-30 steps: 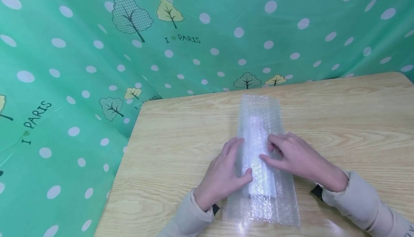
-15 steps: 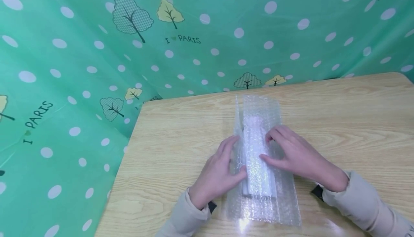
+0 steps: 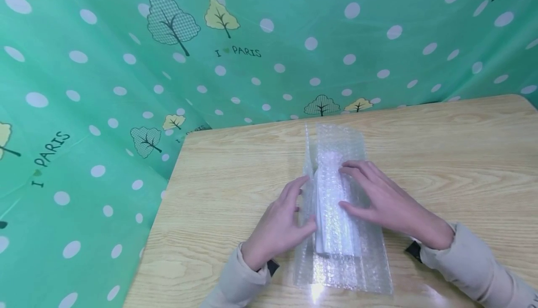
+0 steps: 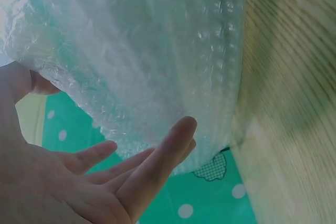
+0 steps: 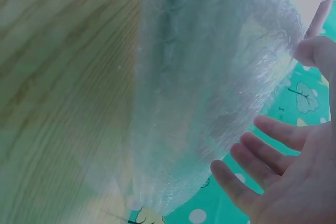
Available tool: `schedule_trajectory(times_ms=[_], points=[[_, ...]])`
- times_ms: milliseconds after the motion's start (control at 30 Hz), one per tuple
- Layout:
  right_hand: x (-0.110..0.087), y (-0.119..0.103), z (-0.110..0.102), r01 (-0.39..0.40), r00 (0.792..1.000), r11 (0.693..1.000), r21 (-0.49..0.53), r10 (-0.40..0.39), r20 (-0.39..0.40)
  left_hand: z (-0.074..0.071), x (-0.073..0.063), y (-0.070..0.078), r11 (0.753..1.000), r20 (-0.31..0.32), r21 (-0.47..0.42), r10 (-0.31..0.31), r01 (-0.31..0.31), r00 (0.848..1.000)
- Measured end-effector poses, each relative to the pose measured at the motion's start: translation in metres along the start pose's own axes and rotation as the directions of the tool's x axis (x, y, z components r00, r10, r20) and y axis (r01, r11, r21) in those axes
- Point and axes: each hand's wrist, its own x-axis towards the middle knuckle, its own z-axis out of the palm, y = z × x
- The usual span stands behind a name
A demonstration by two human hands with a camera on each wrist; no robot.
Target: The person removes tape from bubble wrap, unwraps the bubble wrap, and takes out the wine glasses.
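Note:
A long sheet of clear bubble wrap [image 3: 342, 137] lies folded over a pale, slim item [image 3: 334, 219] in the head view. What that item is cannot be made out through the plastic. Along the left side, a loose flap [image 3: 308, 158] stands up, and my left hand [image 3: 279, 224] is at it with fingers and thumb spread. My right hand [image 3: 378, 196] rests on the top layer, fingertips and thumb extended along the right part of the bundle. In the right wrist view, the fingers [image 5: 273, 129] are nearly straight beside the bubble wrap.
A wood-grain table [image 3: 222, 177] carries the bundle. Behind it and to the left hangs a green dotted cloth [image 3: 269, 46] printed with trees. Light-coloured sleeves [image 3: 470, 261] cover both forearms, with a small dark piece [image 3: 414, 250] under the right wrist.
My left hand has shifted slightly left, and the left flap now stands apart from the bundle. My right fingers have uncurled and reach farther up the wrap.

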Motion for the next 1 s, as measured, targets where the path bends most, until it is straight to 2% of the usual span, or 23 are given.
schedule_trajectory(times_ms=[267,633,867,1000], points=[[-0.002,0.000,-0.001,0.003,1.000,1.000,-0.003,-0.003,0.014,-0.003,-0.001,0.000,0.998,0.030,-0.039,-0.051,0.052,0.998],[-0.003,0.000,-0.002,0.032,0.999,0.999,-0.002,-0.032,0.034,-0.004,-0.002,0.001,0.999,0.019,-0.016,-0.040,0.041,0.999],[-0.005,0.001,-0.003,0.034,0.999,0.999,-0.012,-0.034,0.031,-0.008,-0.002,0.000,0.996,0.037,-0.039,-0.076,0.078,0.996],[-0.005,0.002,-0.003,0.034,0.999,0.999,-0.007,-0.034,0.033,-0.011,-0.002,-0.001,0.996,0.032,-0.062,-0.069,0.071,0.997]])
